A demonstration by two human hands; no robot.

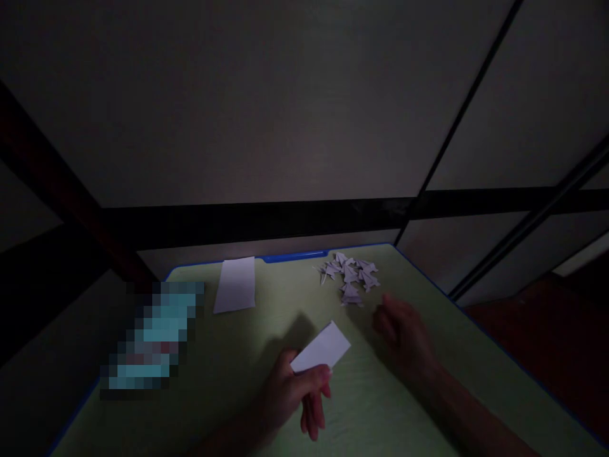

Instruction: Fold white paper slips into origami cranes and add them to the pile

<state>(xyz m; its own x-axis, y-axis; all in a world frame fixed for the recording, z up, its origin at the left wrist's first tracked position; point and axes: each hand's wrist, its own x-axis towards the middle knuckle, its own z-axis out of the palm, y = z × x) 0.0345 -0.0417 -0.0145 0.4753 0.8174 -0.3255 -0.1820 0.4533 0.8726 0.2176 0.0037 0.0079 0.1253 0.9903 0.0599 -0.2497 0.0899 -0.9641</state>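
Note:
My left hand (pixel 298 388) holds a white folded paper rectangle (pixel 322 347) over the lower middle of the table, its thumb on top and the fingers beneath. The paper is tilted, one corner pointing up and away. To its right, apart from it, my right hand (pixel 404 330) hovers over the table, somewhat blurred. Its fingers are curled in loosely and no object shows in them. Just beyond that hand lies a group of several small folded paper figures (pixel 349 273) with pointed tips, the closest one (pixel 351 294) a little separate from the others.
A pale green table (pixel 200 387) with a blue rim stands against a panelled wall (pixel 266 114). White paper sheets (pixel 236 284) lie at the back left. A pixelated, lit rectangular object (pixel 157 336) is at the left edge. A blue handle strip (pixel 295 256) sits on the far rim.

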